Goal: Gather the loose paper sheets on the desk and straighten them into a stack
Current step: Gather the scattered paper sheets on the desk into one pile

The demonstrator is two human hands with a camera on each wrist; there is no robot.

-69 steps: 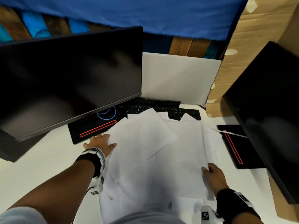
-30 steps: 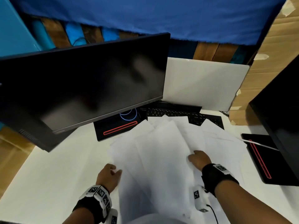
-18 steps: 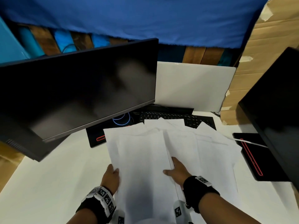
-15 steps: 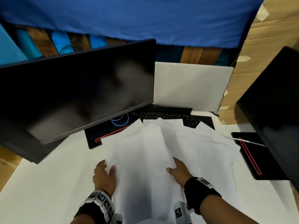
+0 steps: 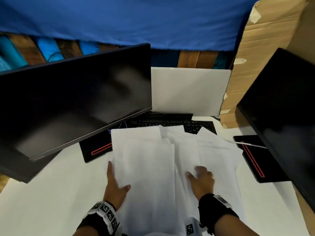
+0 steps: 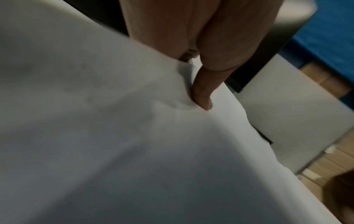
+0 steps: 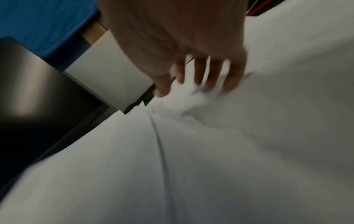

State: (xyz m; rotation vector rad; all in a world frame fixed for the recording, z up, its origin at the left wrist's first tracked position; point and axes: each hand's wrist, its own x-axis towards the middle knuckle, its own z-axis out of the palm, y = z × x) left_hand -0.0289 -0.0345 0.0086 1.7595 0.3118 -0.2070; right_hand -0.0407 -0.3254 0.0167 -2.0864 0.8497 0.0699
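Several white paper sheets (image 5: 150, 167) lie fanned and overlapping on the white desk (image 5: 42, 193), in front of me. My left hand (image 5: 117, 178) is at the left edge of the top sheets. In the left wrist view its thumb (image 6: 203, 97) presses down on the paper (image 6: 114, 136) while the fingers are hidden under the edge. My right hand (image 5: 199, 174) lies on the sheets further right, blurred by motion. The right wrist view shows its fingers (image 7: 201, 75) spread and touching the paper (image 7: 229, 151), which rumples under them.
A dark monitor (image 5: 68, 103) hangs over the left of the desk, and another (image 5: 281, 116) stands at the right. Their black bases (image 5: 95, 149) (image 5: 252, 155) flank the papers. A black keyboard (image 5: 170, 124) lies just behind, then a white board (image 5: 187, 91). Cardboard (image 5: 264, 48) stands far right.
The top sheets have swung square to me. My left hand slid forward along their left edge, and my right hand moved right across the sheets.
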